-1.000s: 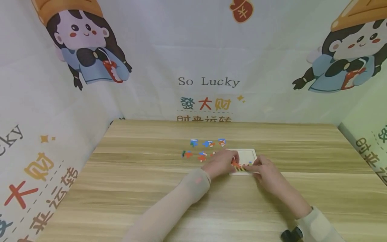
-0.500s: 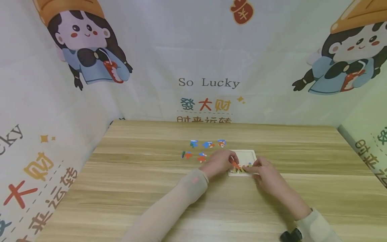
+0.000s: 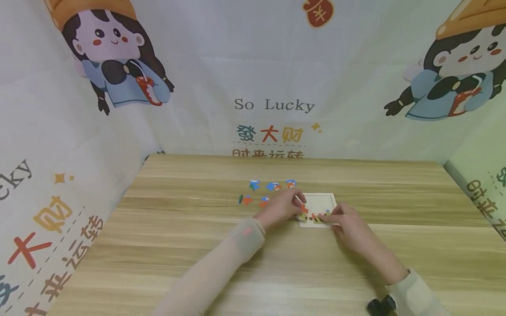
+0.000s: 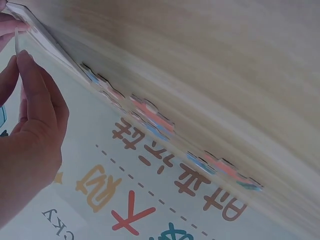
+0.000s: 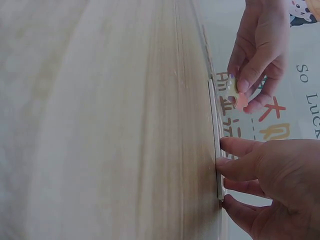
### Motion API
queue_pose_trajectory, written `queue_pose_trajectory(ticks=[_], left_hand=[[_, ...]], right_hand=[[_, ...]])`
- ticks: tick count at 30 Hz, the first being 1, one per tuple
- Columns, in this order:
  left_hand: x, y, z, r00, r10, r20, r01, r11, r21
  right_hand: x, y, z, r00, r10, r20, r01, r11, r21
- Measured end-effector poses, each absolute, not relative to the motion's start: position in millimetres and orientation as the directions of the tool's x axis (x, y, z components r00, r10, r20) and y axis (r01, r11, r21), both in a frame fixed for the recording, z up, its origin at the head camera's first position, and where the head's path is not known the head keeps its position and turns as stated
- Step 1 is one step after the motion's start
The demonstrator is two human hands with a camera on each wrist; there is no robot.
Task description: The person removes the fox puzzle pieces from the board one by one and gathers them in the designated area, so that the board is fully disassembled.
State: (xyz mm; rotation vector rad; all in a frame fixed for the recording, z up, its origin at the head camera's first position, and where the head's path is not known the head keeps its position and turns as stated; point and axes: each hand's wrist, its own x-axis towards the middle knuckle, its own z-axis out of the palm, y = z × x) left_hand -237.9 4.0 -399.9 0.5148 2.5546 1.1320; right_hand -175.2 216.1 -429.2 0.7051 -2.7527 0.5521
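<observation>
My left hand (image 3: 280, 206) pinches a small jigsaw piece (image 5: 232, 90), red and pale yellow, between thumb and fingertips. It is tilted above the left side of a white puzzle tray (image 3: 318, 194). Seen from the left wrist, this piece is a thin edge-on sliver. Several jigsaw pieces (image 3: 317, 218) in red, yellow and green lie along the tray's near side. My right hand (image 3: 349, 226) rests at the tray's right edge, its index finger reaching over onto those pieces. In the right wrist view its fingertips (image 5: 225, 164) touch the tray's edge.
Loose jigsaw pieces lie left of the tray in two rows, among them a blue-green one (image 3: 254, 185) and a red one (image 3: 247, 200). My left hand covers part of the nearer row. A printed cloth (image 3: 272, 70) hangs behind the wooden table (image 3: 158, 245).
My left hand has shifted left and slightly away from me, lifting its piece off the row in the tray; a gap now shows there. My right hand stays in place.
</observation>
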Motion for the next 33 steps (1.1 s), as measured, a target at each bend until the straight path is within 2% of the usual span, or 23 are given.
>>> queue_pose_trajectory(ticks=[7, 15, 29, 33], left_hand=[[-236.1, -8.2, -399.0, -0.887, 0.45, -0.108, 0.216, 0.61, 0.763], [-233.8, -26.2, -399.8, -0.881, 0.458, -0.12, 0.167, 0.537, 0.827], [-238.3, -64.1, -400.0, -0.919, 0.373, -0.129, 0.111, 0.558, 0.822], [-240.2, -73.8, -401.6, -0.93, 0.347, -0.124, 0.094, 0.547, 0.832]], right_hand=[[-173.9, 216.2, -431.1, -0.862, -0.401, 0.31, -0.49, 0.815, -0.31], [-172.9, 215.4, -434.2, -0.863, -0.401, 0.308, -0.488, 0.82, -0.299], [-174.0, 215.9, -429.8, -0.855, -0.411, 0.316, -0.498, 0.82, -0.282], [-174.7, 215.3, -427.6, -0.87, -0.396, 0.293, -0.476, 0.829, -0.293]])
